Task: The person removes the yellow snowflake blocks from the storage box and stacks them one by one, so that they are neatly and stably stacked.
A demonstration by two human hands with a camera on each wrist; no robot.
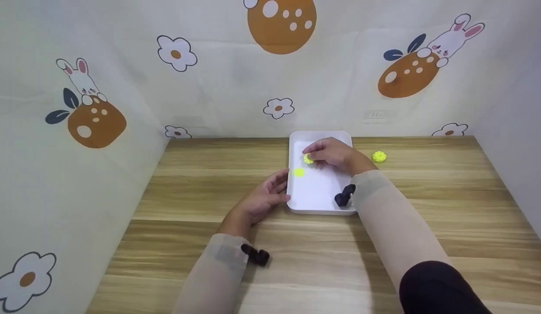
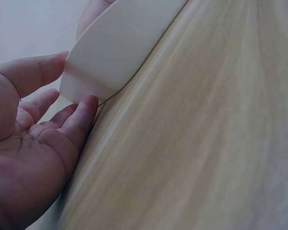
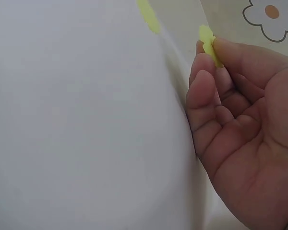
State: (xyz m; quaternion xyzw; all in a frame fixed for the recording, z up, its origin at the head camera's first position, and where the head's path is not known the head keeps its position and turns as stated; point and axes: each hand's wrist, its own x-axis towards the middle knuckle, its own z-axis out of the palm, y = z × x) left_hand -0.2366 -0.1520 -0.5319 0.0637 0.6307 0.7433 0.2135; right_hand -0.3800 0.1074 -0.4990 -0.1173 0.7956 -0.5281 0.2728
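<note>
My right hand [image 1: 335, 152] pinches a small yellow flower-shaped piece [image 1: 308, 158] between thumb and fingertips, over the far part of a white rectangular tray [image 1: 316, 196]. In the right wrist view the pinched piece is seen nearly edge-on. A flat yellow round piece [image 1: 299, 172] lies in the tray near its left wall; its detail is washed out. My left hand [image 1: 263, 199] rests against the tray's left side, its fingers fairly straight. The left wrist view shows fingertips [image 2: 90, 103] touching the tray's outer wall [image 2: 115, 48].
Another yellow flower-shaped piece [image 1: 379, 157] lies on the wooden table [image 1: 183, 257], right of the tray and behind the right wrist. A patterned cloth wall [image 1: 226, 87] rises along the table's back edge, close behind the tray. Black wrist cameras [image 1: 255, 255] stick out from both sleeves.
</note>
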